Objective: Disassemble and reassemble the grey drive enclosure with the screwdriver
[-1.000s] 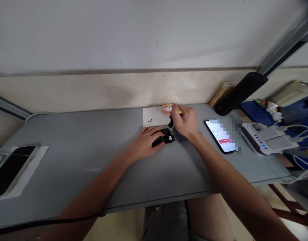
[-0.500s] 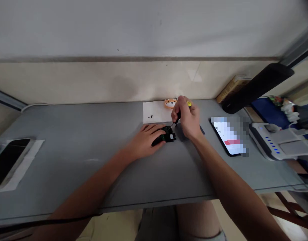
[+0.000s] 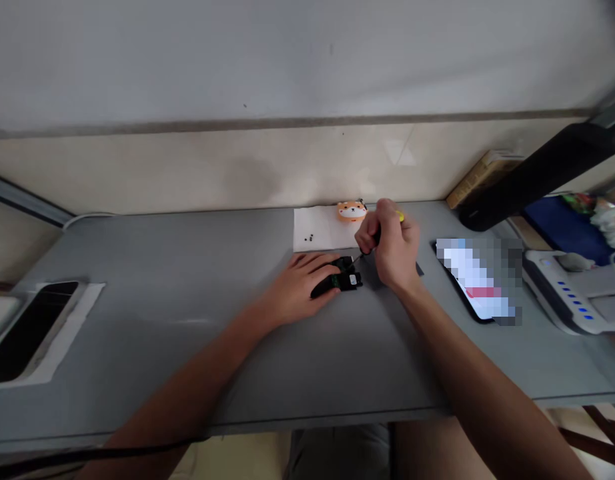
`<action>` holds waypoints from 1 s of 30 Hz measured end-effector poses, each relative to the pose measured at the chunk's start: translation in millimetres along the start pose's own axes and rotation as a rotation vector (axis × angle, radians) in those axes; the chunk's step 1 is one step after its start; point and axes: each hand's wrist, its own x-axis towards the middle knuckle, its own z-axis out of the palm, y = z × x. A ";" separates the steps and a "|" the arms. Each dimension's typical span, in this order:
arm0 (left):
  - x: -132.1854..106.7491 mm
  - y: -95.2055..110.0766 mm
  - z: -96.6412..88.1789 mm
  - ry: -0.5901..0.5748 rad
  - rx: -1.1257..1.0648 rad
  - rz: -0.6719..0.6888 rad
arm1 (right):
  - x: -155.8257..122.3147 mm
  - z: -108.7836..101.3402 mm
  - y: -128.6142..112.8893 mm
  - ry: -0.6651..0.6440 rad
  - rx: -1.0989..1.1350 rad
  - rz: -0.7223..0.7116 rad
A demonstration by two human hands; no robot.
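A small black device (image 3: 343, 279) with a green circuit board showing lies on the grey table (image 3: 187, 307). My left hand (image 3: 300, 283) rests on its left part, fingers flat and pressing it down. My right hand (image 3: 393, 250) is closed round a small screwdriver (image 3: 373, 239) with a black and yellow handle. The screwdriver's thin tip points down at the device's right part. Just behind lies a white sheet of paper (image 3: 321, 230) with a few tiny dark screws (image 3: 309, 238) on it.
An orange animal-shaped figure (image 3: 352, 211) sits at the wall. A lit phone (image 3: 475, 280) lies to the right, beside a white device with blue lights (image 3: 570, 293) and a black lamp head (image 3: 537, 177). Another dark phone on a white sheet (image 3: 30, 330) lies far left. A cable crosses my left forearm.
The view has shifted a little, so everything sits slightly further right. My right hand with the screwdriver has stayed over the device; my left hand has kept its hold.
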 end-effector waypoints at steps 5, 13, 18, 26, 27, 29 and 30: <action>-0.3 0.4 -0.1 0.002 0.012 -0.003 | -0.4 1.7 -1.4 0.008 -0.015 0.018; 0.7 3.5 -0.3 0.000 0.005 0.000 | -3.2 4.3 1.4 0.028 -0.075 -0.051; -0.3 5.8 -1.9 -0.004 0.014 -0.019 | -3.1 4.9 4.7 0.025 -0.012 -0.051; -1.1 4.1 -0.7 0.008 0.007 -0.006 | 0.0 4.5 14.6 0.059 -0.019 -0.098; -1.2 3.9 -0.5 0.011 0.008 -0.009 | 0.8 3.3 15.6 0.067 -0.027 -0.096; -1.4 4.0 -0.1 0.011 0.012 -0.014 | 2.3 0.5 15.9 0.078 -0.014 -0.093; -1.5 4.2 0.1 0.010 0.014 -0.016 | 2.9 -0.8 15.3 0.074 0.010 -0.088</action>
